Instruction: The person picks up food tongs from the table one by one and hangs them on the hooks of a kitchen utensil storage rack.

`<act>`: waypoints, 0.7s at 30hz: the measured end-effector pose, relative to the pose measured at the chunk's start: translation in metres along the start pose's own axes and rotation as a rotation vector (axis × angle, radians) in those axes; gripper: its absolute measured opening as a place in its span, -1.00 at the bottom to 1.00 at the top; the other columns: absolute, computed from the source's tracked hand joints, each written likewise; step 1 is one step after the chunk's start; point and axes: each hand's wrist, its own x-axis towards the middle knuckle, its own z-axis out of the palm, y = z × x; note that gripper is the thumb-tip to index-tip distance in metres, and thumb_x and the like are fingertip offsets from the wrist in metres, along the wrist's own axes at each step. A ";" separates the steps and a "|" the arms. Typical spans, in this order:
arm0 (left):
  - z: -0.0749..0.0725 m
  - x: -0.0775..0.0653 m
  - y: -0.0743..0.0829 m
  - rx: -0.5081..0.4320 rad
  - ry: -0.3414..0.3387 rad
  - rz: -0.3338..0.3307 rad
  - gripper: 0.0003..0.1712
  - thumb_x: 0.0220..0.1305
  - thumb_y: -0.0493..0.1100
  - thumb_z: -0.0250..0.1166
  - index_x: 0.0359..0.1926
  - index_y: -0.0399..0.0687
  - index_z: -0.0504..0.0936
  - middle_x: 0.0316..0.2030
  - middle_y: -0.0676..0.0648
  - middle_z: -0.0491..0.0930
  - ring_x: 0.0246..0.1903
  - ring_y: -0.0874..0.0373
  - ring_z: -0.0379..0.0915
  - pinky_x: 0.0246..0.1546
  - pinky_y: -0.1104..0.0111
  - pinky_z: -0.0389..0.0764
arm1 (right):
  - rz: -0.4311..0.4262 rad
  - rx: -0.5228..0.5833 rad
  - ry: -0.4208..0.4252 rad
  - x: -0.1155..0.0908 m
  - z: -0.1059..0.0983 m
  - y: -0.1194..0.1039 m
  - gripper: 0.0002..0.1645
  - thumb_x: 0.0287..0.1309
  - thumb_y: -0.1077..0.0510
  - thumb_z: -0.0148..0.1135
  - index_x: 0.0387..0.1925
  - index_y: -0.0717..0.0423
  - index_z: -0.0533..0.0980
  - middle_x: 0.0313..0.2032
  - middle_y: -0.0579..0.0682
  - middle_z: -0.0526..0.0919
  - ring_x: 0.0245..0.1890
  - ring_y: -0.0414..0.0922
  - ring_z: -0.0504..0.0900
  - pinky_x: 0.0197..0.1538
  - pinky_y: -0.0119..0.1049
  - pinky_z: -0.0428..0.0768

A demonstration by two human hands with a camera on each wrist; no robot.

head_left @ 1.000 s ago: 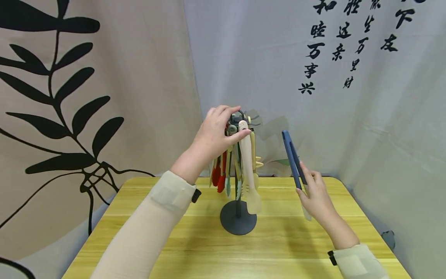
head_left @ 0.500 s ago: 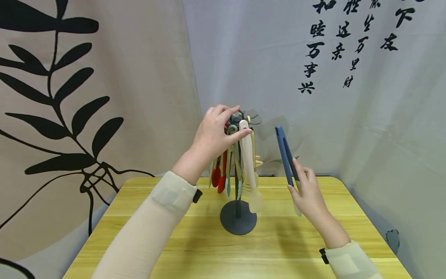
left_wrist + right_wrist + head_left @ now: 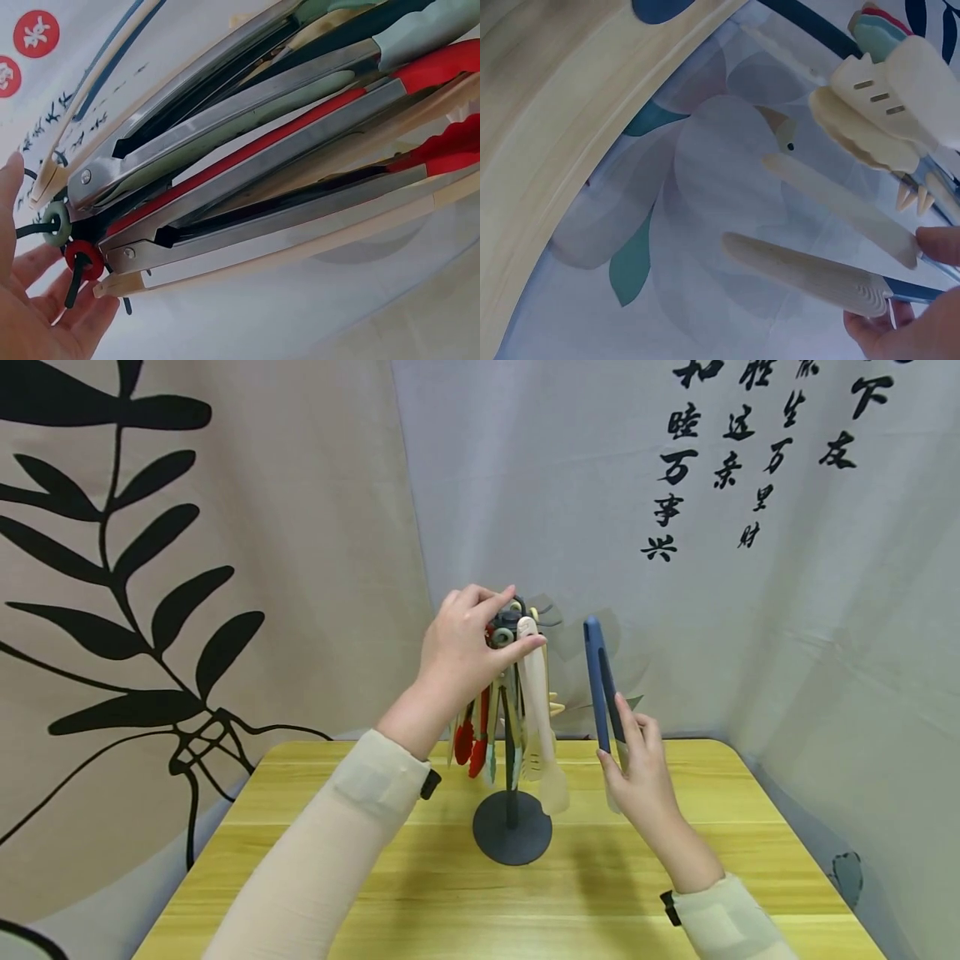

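A dark utensil stand with a round base stands mid-table, hung with several kitchen tools. My left hand holds its top, thumb across the upper end of a cream spatula. In the left wrist view the fingers lie around hooks bearing metal tongs with red tips and green ones. My right hand grips blue-handled tongs upright, just right of the stand. Their two cream tips point down and stand apart in the right wrist view. The top of the stand is partly hidden by my left hand.
The wooden table carries the stand. Behind it hangs a pale cloth with black characters and printed leaves. A slotted cream turner hangs near the right-hand tongs.
My right hand has moved left and slightly up with the blue tongs, closer to the stand. The cream spatula has shifted a little to the right, and my left thumb with it.
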 end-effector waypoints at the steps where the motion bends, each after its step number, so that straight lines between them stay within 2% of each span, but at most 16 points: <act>1: 0.000 0.000 0.000 0.001 0.002 -0.002 -0.14 -0.02 0.39 0.31 0.31 0.23 0.39 0.00 0.06 0.47 -0.04 0.14 0.31 -0.20 0.32 0.53 | -0.004 0.007 0.006 0.000 0.001 -0.001 0.10 0.00 0.40 0.33 0.47 -0.15 0.01 0.06 0.25 0.27 -0.11 0.01 0.32 -0.26 -0.19 0.38; 5: 0.001 -0.001 0.001 0.007 0.016 -0.002 -0.13 -0.02 0.39 0.31 0.31 0.23 0.39 0.00 0.05 0.48 -0.05 0.13 0.32 -0.22 0.32 0.54 | -0.011 0.031 0.028 0.001 0.004 -0.007 0.10 -0.02 0.41 0.33 0.47 -0.14 0.02 0.07 0.26 0.26 -0.09 0.04 0.33 -0.14 -0.08 0.40; 10: 0.001 -0.001 0.002 0.002 0.026 -0.007 -0.12 -0.03 0.40 0.30 0.31 0.22 0.39 0.01 0.04 0.49 -0.05 0.13 0.32 -0.24 0.34 0.53 | -0.017 0.048 0.057 0.003 0.006 -0.014 0.07 -0.01 0.40 0.34 0.46 -0.12 0.05 0.10 0.28 0.26 -0.06 0.09 0.36 -0.10 -0.05 0.43; 16: 0.002 -0.001 0.002 0.003 0.035 -0.009 -0.13 -0.03 0.43 0.28 0.30 0.21 0.41 0.01 0.04 0.49 -0.06 0.13 0.32 -0.24 0.34 0.54 | -0.003 0.056 0.080 0.004 0.009 -0.019 0.06 0.00 0.38 0.34 0.46 -0.15 0.06 0.10 0.26 0.25 -0.04 0.09 0.35 -0.11 -0.06 0.43; 21: 0.002 -0.001 0.004 0.011 0.047 -0.014 -0.13 -0.03 0.42 0.29 0.28 0.19 0.43 -0.01 0.03 0.49 -0.09 0.12 0.32 -0.25 0.33 0.55 | -0.057 0.053 0.112 0.006 0.012 -0.021 0.07 -0.04 0.42 0.35 0.45 -0.10 0.09 0.06 0.28 0.27 -0.12 0.07 0.32 -0.17 -0.11 0.38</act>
